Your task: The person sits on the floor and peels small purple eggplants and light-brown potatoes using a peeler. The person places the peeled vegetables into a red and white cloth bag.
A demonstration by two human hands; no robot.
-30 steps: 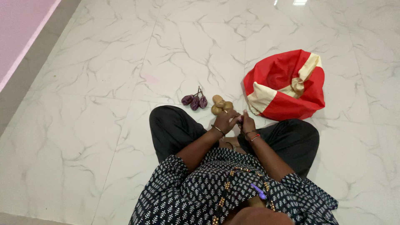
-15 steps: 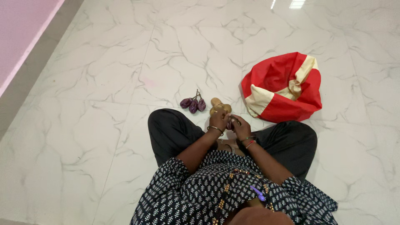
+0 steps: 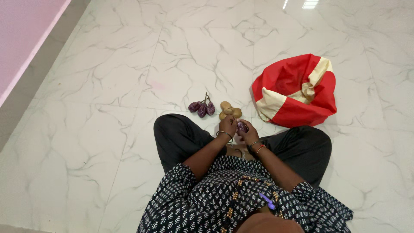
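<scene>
1. Sitting cross-legged on the marble floor (image 3: 108, 142), a person is holding a small purple brinjal (image 3: 242, 126) just in front of the crossed legs.
2. Both hands are closing on it — the left hand (image 3: 228, 125) is gripping one side and the right hand (image 3: 250, 133) is cupping the other, fingers curled.
3. Three more purple brinjals (image 3: 202, 107) are lying on the floor just beyond the knees, stems up, and a few brown potatoes (image 3: 230, 109) are lying touching one another beside them.
4. A red and cream cloth bag (image 3: 295, 88) is slumping to the right, near the potatoes.
5. Judging by the piles, several vegetables are already sitting out on the floor; whether the bag is holding more, I cannot tell.
</scene>
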